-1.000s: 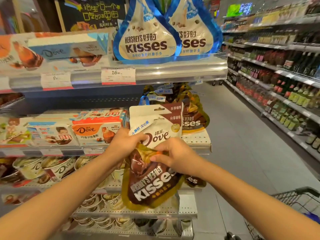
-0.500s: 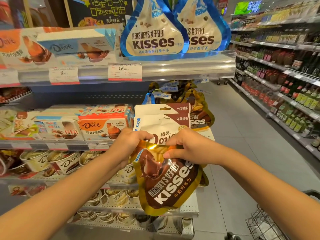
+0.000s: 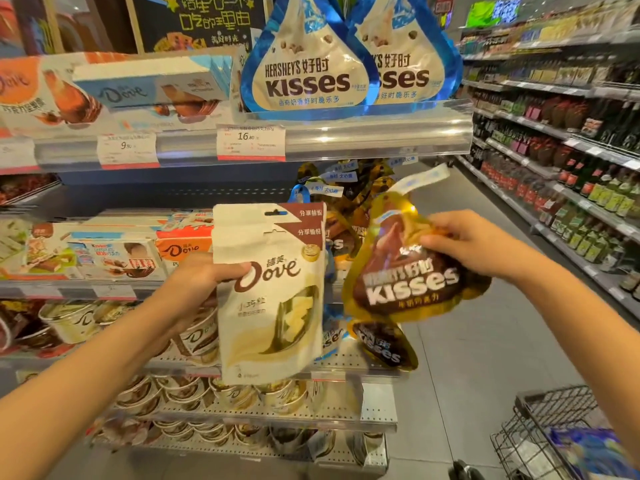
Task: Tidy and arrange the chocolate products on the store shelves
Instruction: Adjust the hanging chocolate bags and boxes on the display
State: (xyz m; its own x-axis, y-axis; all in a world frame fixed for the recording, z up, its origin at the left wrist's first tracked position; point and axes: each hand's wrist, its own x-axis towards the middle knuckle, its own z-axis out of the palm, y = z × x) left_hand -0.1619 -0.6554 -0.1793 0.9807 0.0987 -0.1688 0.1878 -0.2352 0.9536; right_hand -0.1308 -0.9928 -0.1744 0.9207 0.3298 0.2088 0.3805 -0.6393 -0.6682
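While the cart (image 3: 540, 434) at lower right holds a blue packet (image 3: 588, 452), the left hand (image 3: 201, 289) grips 1 white Dove pouch (image 3: 270, 306) by its left edge, thumb on the front, so the pouch hangs upright to the right of the hand before the shelf (image 3: 346, 415). The right hand (image 3: 474, 244) pinches 1 gold Kisses bag (image 3: 398, 271) at its upper right, tilted, just beside the pouch. 2 white Kisses bags (image 3: 304, 74) stand on the top shelf.

**Cream, gold and blue on the shelves**

The Dove pouch (image 3: 273, 296) is cream-white with brown lettering and a brown corner. The Kisses bag (image 3: 408, 271) is gold-edged brown with white lettering. At the frame's top, the hanging Kisses bags (image 3: 304, 71) are cream bordered in blue.
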